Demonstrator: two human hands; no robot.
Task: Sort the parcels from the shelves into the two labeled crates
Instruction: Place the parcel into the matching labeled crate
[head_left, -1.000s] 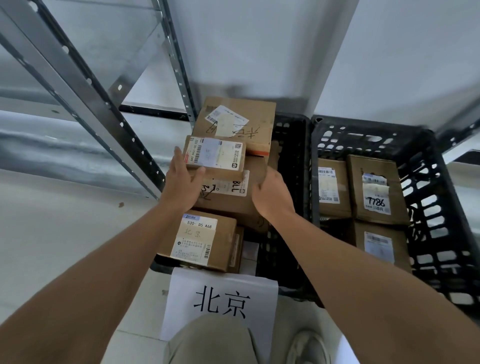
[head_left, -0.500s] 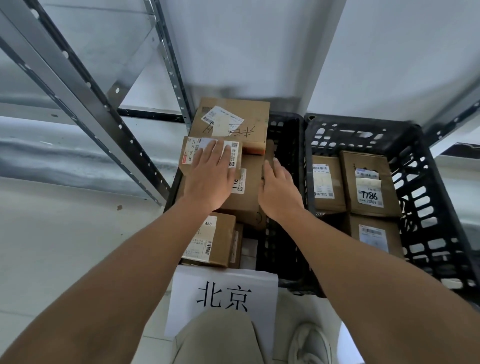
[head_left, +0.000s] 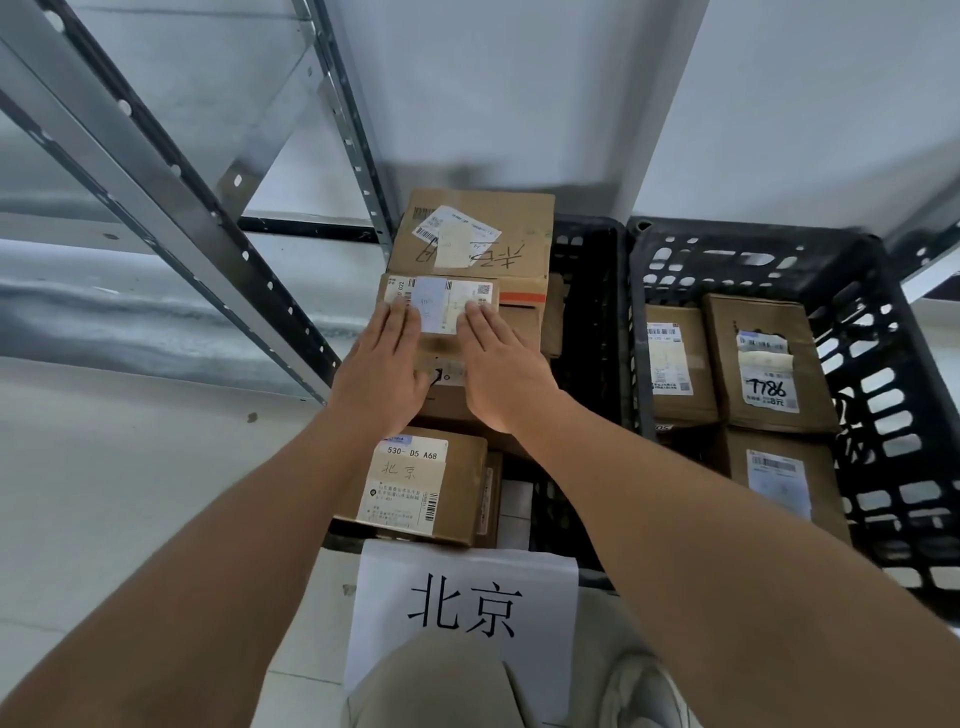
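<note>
Nearest the viewer, a white paper sign (head_left: 467, 603) reading 北京 hangs on the front of the left black crate (head_left: 587, 291). Just behind it lies a carton labelled "530-D5 A68" (head_left: 415, 483). Further in, the left hand (head_left: 382, 371) and right hand (head_left: 501, 374) rest side by side, fingers straight and flat, pressing on the small labelled parcel (head_left: 441, 304), which sits atop the stacked boxes in this crate. Beyond it lies a larger carton (head_left: 470, 234). The right black crate (head_left: 904, 415) holds several cartons, one marked "T786" (head_left: 766, 364). Metal shelf uprights (head_left: 156, 187) stand at left.
</note>
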